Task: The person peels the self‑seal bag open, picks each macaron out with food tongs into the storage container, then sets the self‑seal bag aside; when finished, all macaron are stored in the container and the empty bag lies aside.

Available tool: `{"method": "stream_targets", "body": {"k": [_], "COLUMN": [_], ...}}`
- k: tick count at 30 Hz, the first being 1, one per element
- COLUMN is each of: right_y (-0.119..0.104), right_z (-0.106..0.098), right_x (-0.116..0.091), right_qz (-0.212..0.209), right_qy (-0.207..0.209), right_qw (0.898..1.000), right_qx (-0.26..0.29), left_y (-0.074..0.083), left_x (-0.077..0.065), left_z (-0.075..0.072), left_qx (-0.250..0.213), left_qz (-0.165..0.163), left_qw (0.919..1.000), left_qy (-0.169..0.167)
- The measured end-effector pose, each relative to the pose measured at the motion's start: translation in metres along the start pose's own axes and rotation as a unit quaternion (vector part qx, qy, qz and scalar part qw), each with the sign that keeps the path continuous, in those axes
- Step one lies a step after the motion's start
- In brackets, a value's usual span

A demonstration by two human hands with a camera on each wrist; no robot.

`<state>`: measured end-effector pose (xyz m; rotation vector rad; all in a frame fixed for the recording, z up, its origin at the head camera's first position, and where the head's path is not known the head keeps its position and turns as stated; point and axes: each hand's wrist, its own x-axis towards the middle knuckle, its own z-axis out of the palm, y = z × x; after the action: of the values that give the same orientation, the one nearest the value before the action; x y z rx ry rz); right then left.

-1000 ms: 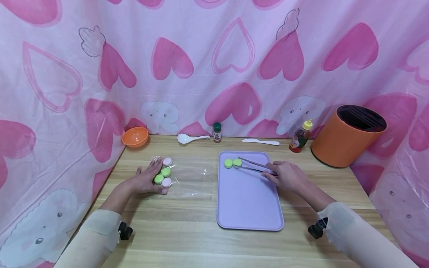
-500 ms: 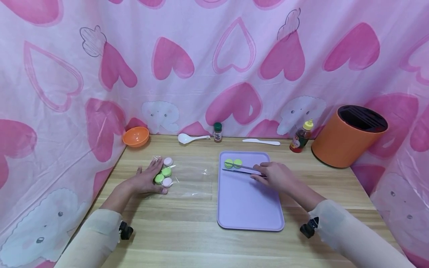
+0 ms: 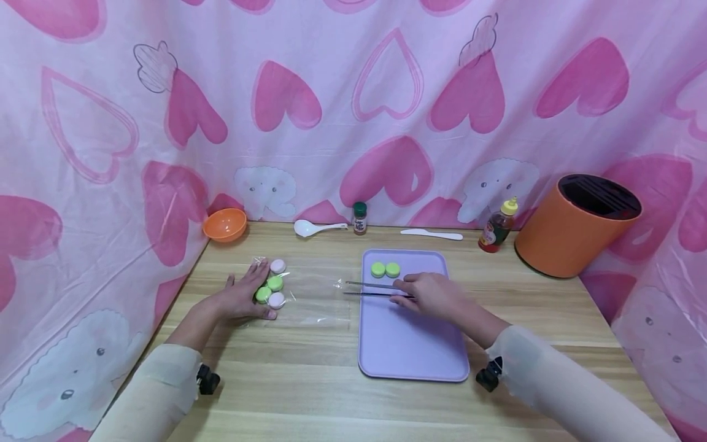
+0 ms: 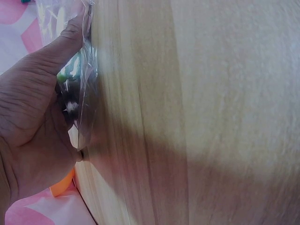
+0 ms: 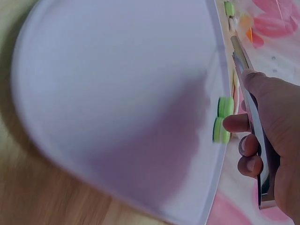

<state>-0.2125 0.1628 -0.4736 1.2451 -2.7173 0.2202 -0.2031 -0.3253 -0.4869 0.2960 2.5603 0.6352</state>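
My left hand (image 3: 241, 296) lies with spread fingers on the left end of a clear plastic bag (image 3: 317, 301). Several macarons are inside it, among them a green macaron (image 3: 275, 283) and a pink macaron (image 3: 278, 266). The thumb touches the bag's edge in the left wrist view. My right hand (image 3: 433, 302) grips metal tongs (image 5: 255, 122) above the lilac tray (image 3: 405, 356). The tongs' tips are apart, pointing left past the tray's edge, with nothing between them. Two green macarons (image 3: 378, 270) sit side by side near the tray's far left corner.
Along the back stand an orange bowl (image 3: 224, 225), a white spoon (image 3: 315, 228), a green-capped spice jar (image 3: 359, 219), a white knife (image 3: 431, 234), a yellow-capped squeeze bottle (image 3: 497, 226) and an orange knife block (image 3: 574, 227). A pink heart-patterned curtain (image 3: 331, 153) surrounds the wooden table (image 3: 309, 380).
My right hand has moved left with the tongs. Their tips have left the green macaron on the tray and now extend past the tray's left edge. The left hand stays put.
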Motion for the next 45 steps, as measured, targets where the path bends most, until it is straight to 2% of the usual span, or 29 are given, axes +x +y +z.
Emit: {"method": "stream_targets", "body": {"k": [21,29,45], "right_y": [-0.04,-0.051,-0.072], "right_z": [0.022,0.035,0.038], "right_x": [0.041,0.059,0.082], "right_qz": [-0.052,-0.072,-0.06], "right_qy": [-0.005,0.006,0.0], "right_qw": [0.999,0.997,0.998], "right_qx": [0.002,0.006,-0.006], "left_y": [-0.001,0.0,-0.004], "left_x": [0.001,0.0,0.002], "left_z": [-0.001,-0.001,0.001], "left_qx": [0.0,-0.001,0.006], "left_qz": [-0.002,-0.001,0.006], "left_qw": [1.0,1.0,0.9999], "left_qy": [-0.002,0.0,0.006]}}
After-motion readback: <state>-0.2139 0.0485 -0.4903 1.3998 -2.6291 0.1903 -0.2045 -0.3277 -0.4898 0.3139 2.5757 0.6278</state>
